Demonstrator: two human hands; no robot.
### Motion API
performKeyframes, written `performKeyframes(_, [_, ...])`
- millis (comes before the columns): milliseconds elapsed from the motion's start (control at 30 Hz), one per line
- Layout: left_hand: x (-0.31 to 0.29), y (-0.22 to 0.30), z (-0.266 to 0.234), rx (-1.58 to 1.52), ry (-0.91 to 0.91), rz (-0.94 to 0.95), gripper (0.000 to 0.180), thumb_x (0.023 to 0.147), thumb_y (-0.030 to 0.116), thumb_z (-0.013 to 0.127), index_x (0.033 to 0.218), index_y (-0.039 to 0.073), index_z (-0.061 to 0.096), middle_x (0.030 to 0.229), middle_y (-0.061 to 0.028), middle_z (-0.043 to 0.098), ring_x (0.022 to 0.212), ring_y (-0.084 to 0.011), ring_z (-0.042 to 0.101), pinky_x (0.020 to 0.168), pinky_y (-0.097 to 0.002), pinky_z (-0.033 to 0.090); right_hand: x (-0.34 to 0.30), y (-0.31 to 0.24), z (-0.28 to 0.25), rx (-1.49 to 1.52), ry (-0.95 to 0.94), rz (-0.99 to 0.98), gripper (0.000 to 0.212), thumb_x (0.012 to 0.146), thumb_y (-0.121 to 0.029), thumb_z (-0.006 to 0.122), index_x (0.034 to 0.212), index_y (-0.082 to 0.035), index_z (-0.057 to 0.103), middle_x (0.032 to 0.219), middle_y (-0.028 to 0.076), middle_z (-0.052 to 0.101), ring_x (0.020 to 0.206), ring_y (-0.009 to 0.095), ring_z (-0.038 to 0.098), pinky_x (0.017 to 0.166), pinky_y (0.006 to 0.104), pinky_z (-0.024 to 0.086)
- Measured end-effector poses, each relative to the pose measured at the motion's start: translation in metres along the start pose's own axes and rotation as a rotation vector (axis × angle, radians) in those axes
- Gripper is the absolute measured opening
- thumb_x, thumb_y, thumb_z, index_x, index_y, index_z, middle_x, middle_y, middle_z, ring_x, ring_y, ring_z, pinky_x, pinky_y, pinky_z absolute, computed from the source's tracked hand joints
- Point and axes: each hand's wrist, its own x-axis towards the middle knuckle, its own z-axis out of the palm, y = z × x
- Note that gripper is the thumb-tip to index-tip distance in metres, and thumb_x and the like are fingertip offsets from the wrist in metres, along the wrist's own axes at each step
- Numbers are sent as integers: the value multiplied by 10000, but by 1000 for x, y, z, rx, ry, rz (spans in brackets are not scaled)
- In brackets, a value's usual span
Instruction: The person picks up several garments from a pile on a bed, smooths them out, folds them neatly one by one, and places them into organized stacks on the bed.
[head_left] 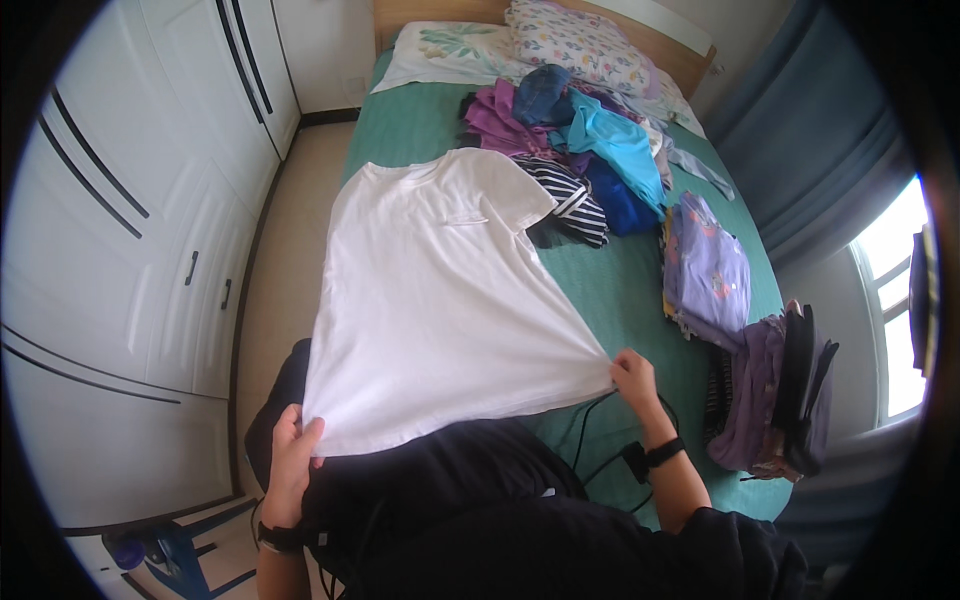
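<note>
A white short-sleeved T-shirt (430,300) lies spread over the near part of the bed, its neckline away from me and its hem toward me. A small chest pocket shows on its front. My left hand (292,447) is closed on the hem's left corner, with the thumb on top of the cloth. At the opposite corner my right hand (634,378) pinches the hem, fingers closed. Between the two hands the hem is stretched out above my lap. The shirt's left sleeve is not seen spread out; its right sleeve lies near a striped garment (570,200).
Beyond the shirt is a heap of loose clothes, including a bright blue top (615,140) and a purple one (503,118). Folded lavender clothes (708,265) and another dark stack (765,395) line the bed's right side. White cabinets (120,230) stand left; pillows (580,45) lie at the head.
</note>
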Motion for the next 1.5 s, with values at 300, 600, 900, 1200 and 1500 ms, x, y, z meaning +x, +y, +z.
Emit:
performKeyframes(300, [-8,-14,13,118,-97,-157,233,812,142,644,940,9,501,686,-40,562,452,-70,450,375,-207,338,-16,89,17,300,-40,281,90,742,-88,604,724,-2,580,580,63,584,449,140,534,403,273,427])
performKeyframes(600, [-33,15,18,149,-99,-154,288,803,144,649,987,-7,487,701,-59,564,437,-84,462,364,-213,351,-33,55,13,60,-45,138,177,783,-110,619,896,23,644,658,52,636,590,114,581,545,257,459])
performKeyframes(900, [-17,-23,-9,254,-115,-331,360,776,154,662,1031,-7,466,678,-80,589,429,-109,485,382,-225,349,-35,68,7,363,-183,278,185,830,-55,613,991,27,650,734,49,660,639,88,579,572,239,465])
performKeyframes(1200, [6,15,17,1017,18,313,454,718,41,709,1118,43,494,798,-113,608,670,-223,608,607,-291,480,-35,39,10,478,-293,434,273,875,-259,599,899,10,643,657,11,604,517,98,527,489,229,411])
performKeyframes(1500, [22,-3,148,1027,-715,772,401,744,164,710,1094,46,554,1000,-137,582,944,-288,571,801,-347,474,-52,55,27,1453,-426,596,473,872,-329,576,1219,-13,514,1200,123,570,1080,222,544,904,362,431])
